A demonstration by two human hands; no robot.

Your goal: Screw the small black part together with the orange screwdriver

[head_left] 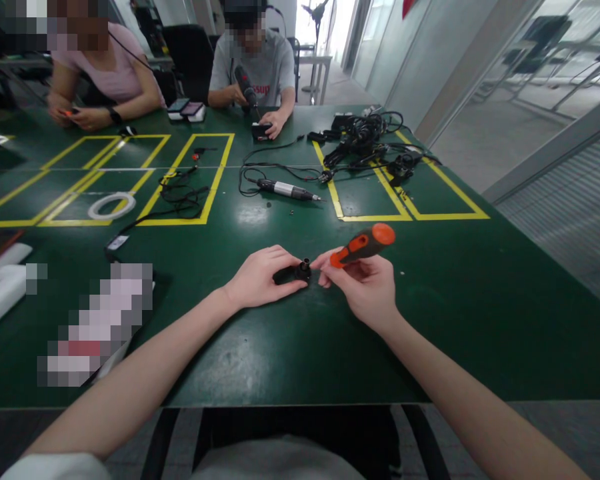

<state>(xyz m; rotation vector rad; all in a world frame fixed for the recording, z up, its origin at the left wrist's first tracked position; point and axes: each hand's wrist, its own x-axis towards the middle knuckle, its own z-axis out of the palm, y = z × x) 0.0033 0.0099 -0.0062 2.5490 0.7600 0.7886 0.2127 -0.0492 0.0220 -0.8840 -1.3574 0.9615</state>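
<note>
My left hand (263,277) is closed round a small black part (291,274) low over the green table, thumb on the near side and fingers on the far side. A short, dark round piece stands up at the right end of that part. My right hand (367,287) grips an orange-and-black screwdriver (361,247), its handle slanting up to the right. The handle's lower end lies between thumb and fingers. I cannot make out the screwdriver's shaft or tip. The fingertips of my right hand are close to the black part's right end.
Beyond my hands lies a silver-and-black electric screwdriver (289,190) with its cable. A heap of black cables (363,137) sits at the back right. A white ring-shaped coil (111,206) and a black cable (180,197) are left. Two people work across the table, one with a power drill (245,87).
</note>
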